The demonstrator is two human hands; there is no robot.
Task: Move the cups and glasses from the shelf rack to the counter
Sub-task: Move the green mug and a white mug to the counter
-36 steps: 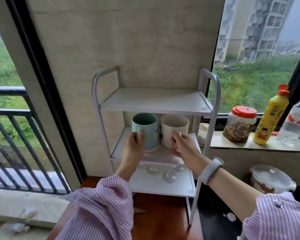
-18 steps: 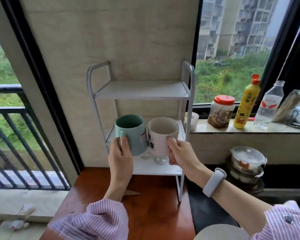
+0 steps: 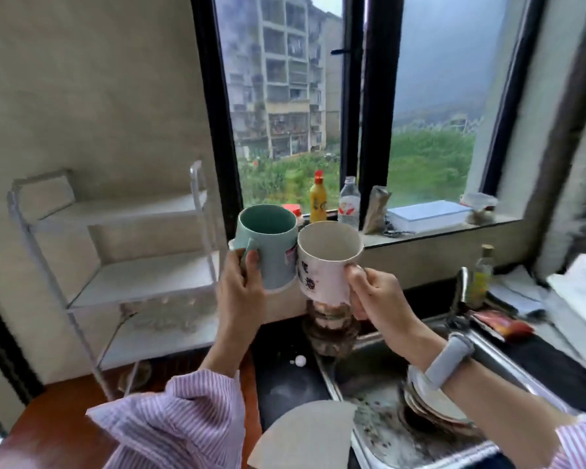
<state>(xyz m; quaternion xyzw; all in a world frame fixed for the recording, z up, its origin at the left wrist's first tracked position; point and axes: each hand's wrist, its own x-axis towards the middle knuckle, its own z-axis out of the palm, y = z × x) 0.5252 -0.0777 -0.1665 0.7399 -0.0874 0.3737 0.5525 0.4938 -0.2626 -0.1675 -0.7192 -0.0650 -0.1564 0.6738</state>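
Head view: the left hand (image 3: 242,289) grasps a teal mug (image 3: 268,247) by its handle, thumb laid against the mug's side. The right hand (image 3: 374,292) grasps a white mug (image 3: 325,262) with dark markings, fingers closed about the handle on its right side. Both mugs are held in the air, well clear of the shelf rack (image 3: 115,265) at left, above the near-left edge of the sink (image 3: 369,374) and the black counter (image 3: 281,377). Each mug's long axis runs close to upright, mouth up; the teal mug tips slightly left at the top, the white mug slightly right. Their sides touch or nearly touch; contact cannot be confirmed. The rack's upper two shelves show bare; small glass pieces lie blurred on the lowest shelf. A stack of plates (image 3: 433,404) sits in the sink at near right. Bottles stand on the far window sill (image 3: 430,228). A pale wristband (image 3: 449,355) is on the right wrist.
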